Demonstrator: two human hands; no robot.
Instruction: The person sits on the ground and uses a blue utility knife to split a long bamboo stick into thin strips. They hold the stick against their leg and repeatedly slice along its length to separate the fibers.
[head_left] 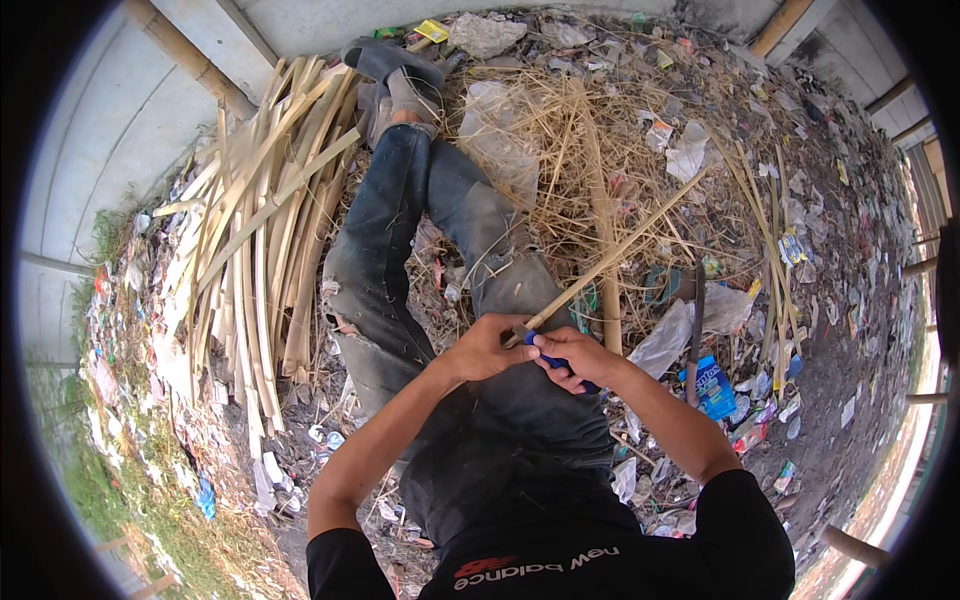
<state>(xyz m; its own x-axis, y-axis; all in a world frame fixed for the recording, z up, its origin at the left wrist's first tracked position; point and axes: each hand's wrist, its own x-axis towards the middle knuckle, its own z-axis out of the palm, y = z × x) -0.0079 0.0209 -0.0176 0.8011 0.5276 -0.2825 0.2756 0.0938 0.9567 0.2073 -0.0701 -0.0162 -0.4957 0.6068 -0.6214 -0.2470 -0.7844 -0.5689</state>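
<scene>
My left hand [482, 350] is closed around the near end of a long bamboo strip [622, 246]. From there the strip slants up and to the right, over my thigh and the ground. Right beside it, my right hand [578, 358] grips a tool with a blue handle [560, 362]; its working end is hidden at the strip's end, so its kind does not show. The two hands nearly touch, above my lap. My legs [385, 240] stretch out ahead in torn dark trousers.
A big pile of split bamboo strips [265, 235] lies left of my legs. Bamboo shavings [555, 130] and a thicker bamboo piece [597, 190] lie to the right. A dark, narrow curved object [697, 335] rests near a blue packet [714, 388]. Plastic litter covers the ground; a pale wall [110, 160] stands behind.
</scene>
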